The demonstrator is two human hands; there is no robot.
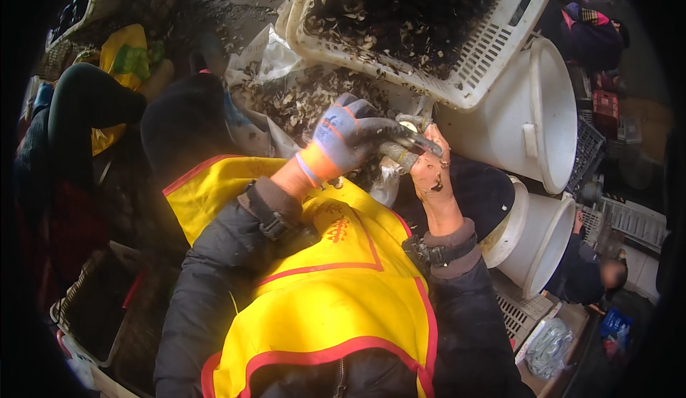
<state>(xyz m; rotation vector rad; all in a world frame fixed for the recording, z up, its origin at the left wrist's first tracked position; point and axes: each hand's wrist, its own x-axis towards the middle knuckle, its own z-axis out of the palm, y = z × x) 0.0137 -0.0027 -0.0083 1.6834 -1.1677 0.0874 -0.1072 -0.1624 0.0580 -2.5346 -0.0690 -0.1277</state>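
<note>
My left hand (349, 135), in a purple-grey glove with dark fingers and an orange cuff, is closed up against my right hand. What it grips is hidden by its own fingers. My right hand (434, 166) is ungloved, with grey wraps on its fingers and dark wet flecks on the skin. Between the two hands, the right one pinches a small dark shellfish (408, 126) with a pale spot. Just beyond them, a heap of broken shells (314, 101) lies on white plastic sheeting (280, 56).
A white slatted crate (480, 69) full of dark shellfish stands ahead. Two large white buckets (547, 116) (547, 248) are at the right. Another person's dark-clothed knee (187, 116) is close on the left. A crate (107, 312) sits lower left; a person (582, 273) is far right.
</note>
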